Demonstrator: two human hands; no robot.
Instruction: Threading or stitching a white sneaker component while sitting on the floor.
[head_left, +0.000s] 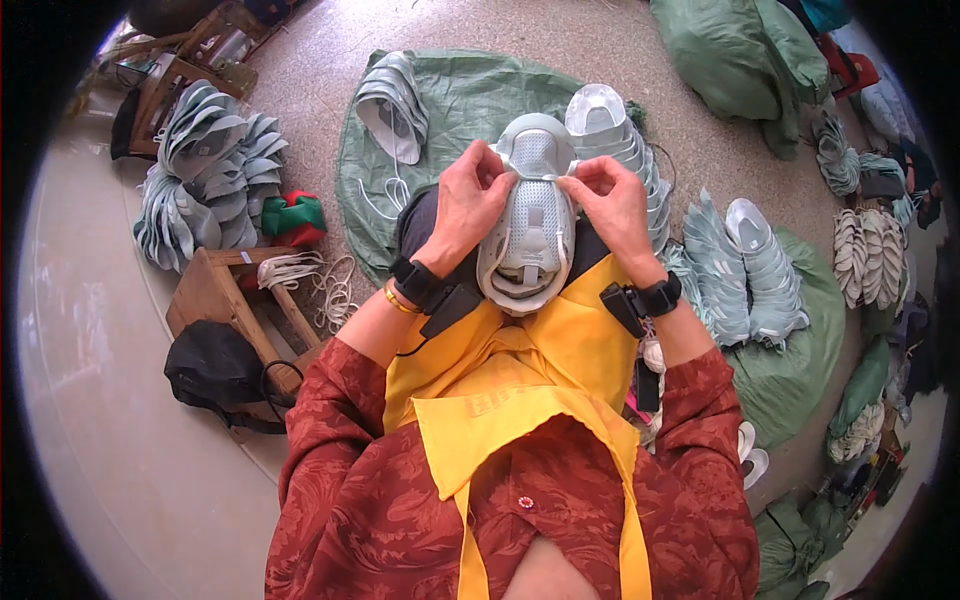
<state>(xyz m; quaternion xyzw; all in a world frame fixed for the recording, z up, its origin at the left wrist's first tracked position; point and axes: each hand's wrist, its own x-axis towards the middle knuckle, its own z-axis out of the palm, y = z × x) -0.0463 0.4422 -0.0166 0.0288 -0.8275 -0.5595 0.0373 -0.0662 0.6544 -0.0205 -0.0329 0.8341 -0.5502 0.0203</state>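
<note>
A pale grey-green shoe upper (532, 228) with a perforated tongue rests across my lap, its rounded toe pointing away from me. A white shoelace (536, 178) runs across the tongue between the two sides. My left hand (466, 198) pinches at the lace by the upper's left edge, thumb and forefinger pressed together. On the opposite edge my right hand (610, 203) is closed in the same kind of pinch on the lace. The fingertips cover the lace's ends and the eyelets near them.
Stacked uppers (205, 180) stand on the left, with more stacks (765, 275) on the right. One small stack (393, 105) lies on a green sheet (470, 80) ahead. White laces (335, 290) hang by a wooden stool (215, 285) with a black bag (215, 370).
</note>
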